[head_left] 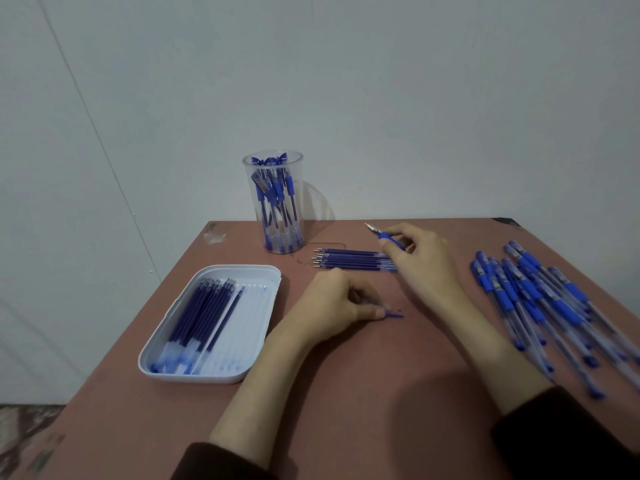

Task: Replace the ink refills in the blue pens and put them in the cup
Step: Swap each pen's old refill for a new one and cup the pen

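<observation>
My right hand (pixel 417 252) grips a blue pen (pixel 379 233) whose metal tip points up and left, above a row of loose blue refills (pixel 349 259) lying on the table. My left hand (pixel 337 303) rests on the table with curled fingers pinching a small blue pen cap (pixel 394 315). A clear plastic cup (pixel 277 202) holding several blue pens stands at the table's far edge. A white tray (pixel 263 282) at the left holds several blue refills (pixel 201 317). A heap of blue pens (pixel 540 303) lies at the right.
The reddish-brown table (pixel 346 393) stands against a pale wall. Its left edge drops to a patterned floor (pixel 20 424). A thin rubber band (pixel 329 244) lies beside the cup. Dark sleeves cover both forearms near the bottom edge.
</observation>
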Demonstrator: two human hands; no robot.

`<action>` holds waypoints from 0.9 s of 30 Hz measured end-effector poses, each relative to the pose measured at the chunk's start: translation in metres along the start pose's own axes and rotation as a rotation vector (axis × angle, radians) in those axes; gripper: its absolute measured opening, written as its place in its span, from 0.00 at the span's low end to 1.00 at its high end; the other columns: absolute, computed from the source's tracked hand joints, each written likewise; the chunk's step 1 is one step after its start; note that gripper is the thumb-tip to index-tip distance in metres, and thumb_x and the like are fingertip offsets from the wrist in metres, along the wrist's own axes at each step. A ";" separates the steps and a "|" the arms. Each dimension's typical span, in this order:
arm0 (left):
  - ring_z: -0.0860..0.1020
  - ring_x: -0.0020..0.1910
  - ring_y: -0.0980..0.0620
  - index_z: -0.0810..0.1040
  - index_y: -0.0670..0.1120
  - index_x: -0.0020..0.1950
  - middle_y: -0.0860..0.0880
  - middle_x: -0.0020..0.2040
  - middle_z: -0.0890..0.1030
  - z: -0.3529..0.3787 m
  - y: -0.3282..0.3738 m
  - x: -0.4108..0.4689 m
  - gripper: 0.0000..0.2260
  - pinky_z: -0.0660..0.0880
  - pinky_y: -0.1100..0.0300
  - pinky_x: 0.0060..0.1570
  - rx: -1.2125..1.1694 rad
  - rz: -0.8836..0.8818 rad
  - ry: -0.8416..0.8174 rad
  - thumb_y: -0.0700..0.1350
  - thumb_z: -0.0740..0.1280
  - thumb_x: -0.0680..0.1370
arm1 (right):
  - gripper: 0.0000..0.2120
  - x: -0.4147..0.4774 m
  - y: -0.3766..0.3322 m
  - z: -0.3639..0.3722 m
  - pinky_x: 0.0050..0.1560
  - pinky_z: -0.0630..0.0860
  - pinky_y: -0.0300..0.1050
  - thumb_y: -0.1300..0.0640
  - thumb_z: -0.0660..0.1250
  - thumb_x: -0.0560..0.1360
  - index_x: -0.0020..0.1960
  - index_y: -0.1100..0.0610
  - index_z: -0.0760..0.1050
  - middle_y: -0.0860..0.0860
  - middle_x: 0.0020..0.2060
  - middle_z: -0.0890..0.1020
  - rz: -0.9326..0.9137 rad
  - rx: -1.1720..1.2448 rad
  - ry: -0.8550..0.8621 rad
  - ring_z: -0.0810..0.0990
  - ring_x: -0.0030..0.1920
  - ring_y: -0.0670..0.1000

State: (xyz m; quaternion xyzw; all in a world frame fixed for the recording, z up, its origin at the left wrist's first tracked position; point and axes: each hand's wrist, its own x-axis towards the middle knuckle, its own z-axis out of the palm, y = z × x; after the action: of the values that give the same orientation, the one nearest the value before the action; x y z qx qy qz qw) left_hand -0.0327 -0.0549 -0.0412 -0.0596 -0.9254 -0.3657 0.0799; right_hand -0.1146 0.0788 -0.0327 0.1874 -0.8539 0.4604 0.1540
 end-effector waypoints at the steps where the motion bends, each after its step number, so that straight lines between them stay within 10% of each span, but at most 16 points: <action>1: 0.74 0.35 0.60 0.85 0.49 0.45 0.52 0.38 0.82 -0.002 -0.002 0.001 0.05 0.69 0.71 0.37 -0.026 -0.035 0.077 0.48 0.75 0.71 | 0.04 0.000 0.000 -0.001 0.40 0.72 0.44 0.55 0.67 0.74 0.47 0.47 0.80 0.42 0.31 0.77 -0.016 0.003 -0.003 0.75 0.35 0.43; 7: 0.74 0.30 0.67 0.80 0.49 0.41 0.59 0.33 0.77 -0.016 -0.008 0.005 0.05 0.67 0.77 0.34 -0.166 -0.170 0.525 0.41 0.74 0.71 | 0.07 -0.003 -0.004 -0.007 0.45 0.72 0.44 0.55 0.68 0.73 0.49 0.48 0.82 0.45 0.41 0.81 -0.218 -0.096 -0.002 0.76 0.42 0.46; 27: 0.76 0.33 0.69 0.84 0.46 0.47 0.61 0.36 0.79 -0.016 -0.007 0.004 0.06 0.68 0.79 0.38 -0.166 -0.129 0.507 0.39 0.74 0.71 | 0.11 -0.008 -0.012 -0.006 0.49 0.67 0.44 0.55 0.68 0.74 0.55 0.46 0.82 0.47 0.38 0.77 -0.306 -0.288 -0.164 0.71 0.45 0.48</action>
State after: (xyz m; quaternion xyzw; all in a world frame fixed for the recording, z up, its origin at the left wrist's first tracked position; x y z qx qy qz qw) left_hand -0.0364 -0.0706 -0.0338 0.0865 -0.8446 -0.4480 0.2802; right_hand -0.1015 0.0794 -0.0244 0.3279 -0.8820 0.2883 0.1773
